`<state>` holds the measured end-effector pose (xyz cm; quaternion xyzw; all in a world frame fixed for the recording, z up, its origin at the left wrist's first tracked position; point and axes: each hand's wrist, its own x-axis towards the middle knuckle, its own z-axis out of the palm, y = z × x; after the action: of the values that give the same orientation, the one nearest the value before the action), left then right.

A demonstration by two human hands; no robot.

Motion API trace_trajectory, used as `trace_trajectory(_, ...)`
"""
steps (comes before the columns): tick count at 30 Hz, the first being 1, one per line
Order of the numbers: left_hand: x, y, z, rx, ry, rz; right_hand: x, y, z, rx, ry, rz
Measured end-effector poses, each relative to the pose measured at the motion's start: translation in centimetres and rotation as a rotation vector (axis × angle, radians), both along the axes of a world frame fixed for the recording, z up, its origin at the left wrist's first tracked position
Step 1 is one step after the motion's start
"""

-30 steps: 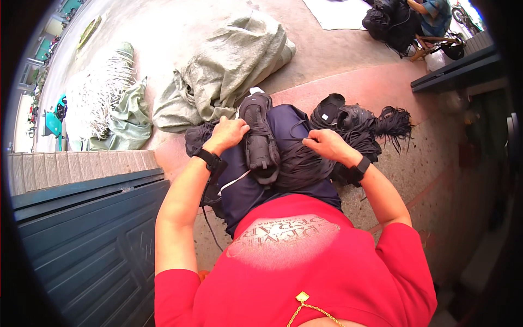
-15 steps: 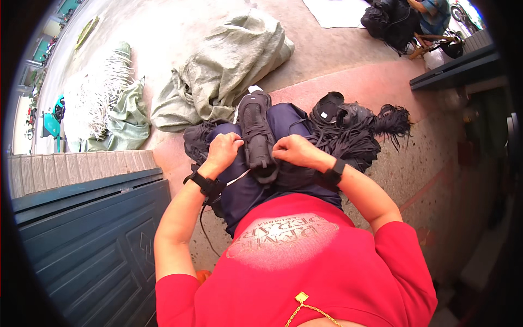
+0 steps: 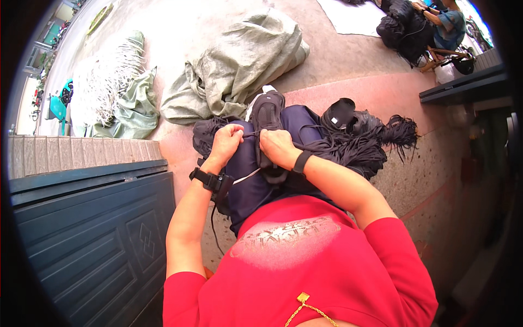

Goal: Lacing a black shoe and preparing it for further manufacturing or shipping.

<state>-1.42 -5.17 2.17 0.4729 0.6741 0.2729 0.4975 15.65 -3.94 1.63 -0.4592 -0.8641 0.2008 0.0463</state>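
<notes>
We see the black shoe (image 3: 268,122) lying on the lap, sole up, between both hands: the left hand (image 3: 226,143) fisted on a cord left of it, the right hand (image 3: 277,147) gripping its heel. Both hands have drawn closer to the shoe than before.

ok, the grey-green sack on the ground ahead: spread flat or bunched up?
Bunched up. The grey-green sack lies crumpled in a heap with deep folds, not flat on the ground.
</notes>
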Motion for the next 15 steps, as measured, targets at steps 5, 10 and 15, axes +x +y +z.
trace_trajectory(5,0.4,0.1,-0.1,0.007,-0.052,0.051,-0.7,-0.2,0.0,0.153,-0.111,0.127)
trace_trajectory(10,0.9,-0.3,0.3,0.012,-0.093,0.125,-0.5,-0.1,-0.7,0.181,-0.137,0.182)
trace_trajectory(15,0.8,-0.8,0.0,0.048,-0.097,0.123,2.5,2.5,4.6,-1.113,0.341,-0.049)
